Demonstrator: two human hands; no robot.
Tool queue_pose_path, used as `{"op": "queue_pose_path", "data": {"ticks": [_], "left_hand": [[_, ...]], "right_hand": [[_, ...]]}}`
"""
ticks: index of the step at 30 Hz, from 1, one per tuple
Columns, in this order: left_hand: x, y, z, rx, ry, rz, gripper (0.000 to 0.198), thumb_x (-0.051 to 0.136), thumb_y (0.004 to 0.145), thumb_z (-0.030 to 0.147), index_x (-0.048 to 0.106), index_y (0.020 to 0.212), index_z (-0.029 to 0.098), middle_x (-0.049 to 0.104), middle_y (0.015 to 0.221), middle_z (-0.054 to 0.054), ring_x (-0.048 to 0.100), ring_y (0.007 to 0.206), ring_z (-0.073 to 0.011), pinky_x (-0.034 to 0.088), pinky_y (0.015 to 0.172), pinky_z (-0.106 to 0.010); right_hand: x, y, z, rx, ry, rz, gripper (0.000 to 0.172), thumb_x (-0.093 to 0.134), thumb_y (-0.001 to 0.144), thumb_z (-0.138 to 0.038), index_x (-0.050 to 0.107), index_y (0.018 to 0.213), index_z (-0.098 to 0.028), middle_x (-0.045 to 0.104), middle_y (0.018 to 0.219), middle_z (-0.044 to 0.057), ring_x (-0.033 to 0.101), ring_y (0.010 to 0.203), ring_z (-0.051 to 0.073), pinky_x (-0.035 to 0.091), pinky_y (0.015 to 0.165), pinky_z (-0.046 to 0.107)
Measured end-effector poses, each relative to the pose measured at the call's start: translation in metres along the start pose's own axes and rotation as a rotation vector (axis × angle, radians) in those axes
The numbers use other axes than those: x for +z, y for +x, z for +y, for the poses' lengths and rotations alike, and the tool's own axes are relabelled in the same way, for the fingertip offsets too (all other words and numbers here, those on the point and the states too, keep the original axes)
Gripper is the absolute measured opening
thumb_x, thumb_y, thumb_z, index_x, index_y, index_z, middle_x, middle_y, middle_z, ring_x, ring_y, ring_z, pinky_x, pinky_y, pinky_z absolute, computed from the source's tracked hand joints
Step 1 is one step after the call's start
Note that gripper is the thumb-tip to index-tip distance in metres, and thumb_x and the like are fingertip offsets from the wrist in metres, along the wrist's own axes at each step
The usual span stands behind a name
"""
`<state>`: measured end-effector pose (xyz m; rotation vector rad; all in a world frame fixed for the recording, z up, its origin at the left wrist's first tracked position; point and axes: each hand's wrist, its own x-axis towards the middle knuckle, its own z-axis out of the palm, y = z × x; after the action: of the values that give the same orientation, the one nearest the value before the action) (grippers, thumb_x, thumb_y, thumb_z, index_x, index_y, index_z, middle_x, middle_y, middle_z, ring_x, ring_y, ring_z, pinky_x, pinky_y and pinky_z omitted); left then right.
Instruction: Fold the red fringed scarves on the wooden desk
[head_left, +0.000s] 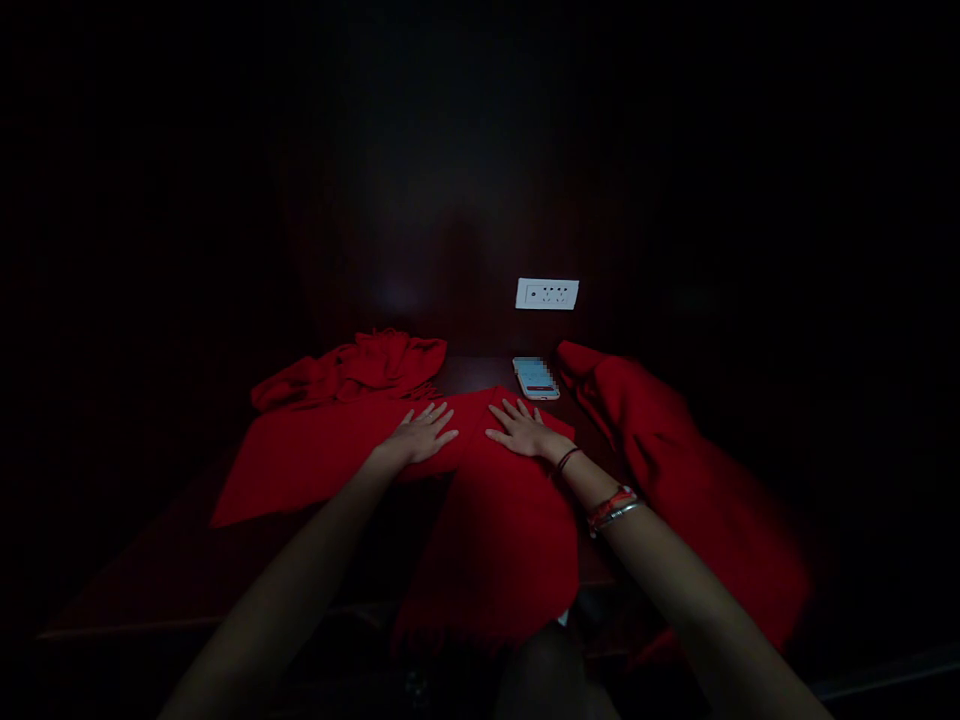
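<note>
A red fringed scarf (510,530) lies folded at an angle on the dark table, one length running left and the other hanging over the front edge toward me. My left hand (421,436) rests flat on the left length, fingers spread. On the fold near the far corner, my right hand (523,430) presses down with its fingers apart. Neither hand grips anything. Bracelets circle my right wrist and forearm. Just beyond the right hand is a phone (535,378) with a lit screen.
Behind the left length sits a crumpled red cloth (360,368) with fringe. Another red cloth (675,460) drapes over the table's right side. A white wall socket (547,294) is fixed above the phone. The dark table (172,570) has its front edge near me; the surroundings are very dark.
</note>
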<state>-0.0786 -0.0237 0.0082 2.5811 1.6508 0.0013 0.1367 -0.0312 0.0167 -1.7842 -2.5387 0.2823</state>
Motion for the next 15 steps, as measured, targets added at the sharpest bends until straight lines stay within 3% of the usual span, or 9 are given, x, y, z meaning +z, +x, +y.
{"op": "queue_pose_path", "data": {"ticks": [3,9,12,15], "left_hand": [[0.003,0.002,-0.004,-0.008,0.014,-0.061,0.059,0.014,0.080,0.053,0.014,0.130,0.022,0.010,0.137,-0.003,0.008,0.124,-0.0207,0.010,0.097,-0.045],[-0.001,0.001,0.000,0.008,0.018,-0.003,0.054,0.016,0.082,0.050,0.019,0.129,0.024,0.013,0.137,-0.003,0.011,0.124,-0.0199,0.012,0.097,-0.044],[-0.018,-0.017,-0.017,-0.108,0.030,0.162,0.051,0.020,0.082,0.048,0.028,0.126,0.022,0.016,0.136,-0.005,0.013,0.123,-0.0227,0.013,0.097,-0.045],[-0.036,-0.052,-0.063,-0.385,0.032,0.378,0.052,0.030,0.079,0.046,0.033,0.123,0.017,0.018,0.135,-0.011,0.013,0.122,-0.0297,0.015,0.094,-0.050]], "right_hand": [[0.009,0.004,0.001,0.008,-0.010,0.007,0.071,0.009,0.071,-0.067,0.013,0.130,-0.029,0.006,0.138,0.004,0.001,0.123,0.029,0.002,0.095,0.051],[0.009,0.004,0.003,0.018,-0.017,0.024,0.071,0.008,0.070,-0.068,0.014,0.130,-0.030,0.008,0.137,0.004,0.002,0.123,0.028,0.003,0.096,0.049],[0.010,0.005,0.004,0.017,-0.031,0.034,0.070,0.007,0.070,-0.068,0.014,0.130,-0.030,0.009,0.137,0.003,0.003,0.124,0.027,0.003,0.096,0.049],[0.012,0.006,0.005,0.018,-0.041,0.038,0.069,0.006,0.071,-0.067,0.013,0.130,-0.031,0.008,0.138,0.003,0.003,0.124,0.026,0.003,0.096,0.048]]}}
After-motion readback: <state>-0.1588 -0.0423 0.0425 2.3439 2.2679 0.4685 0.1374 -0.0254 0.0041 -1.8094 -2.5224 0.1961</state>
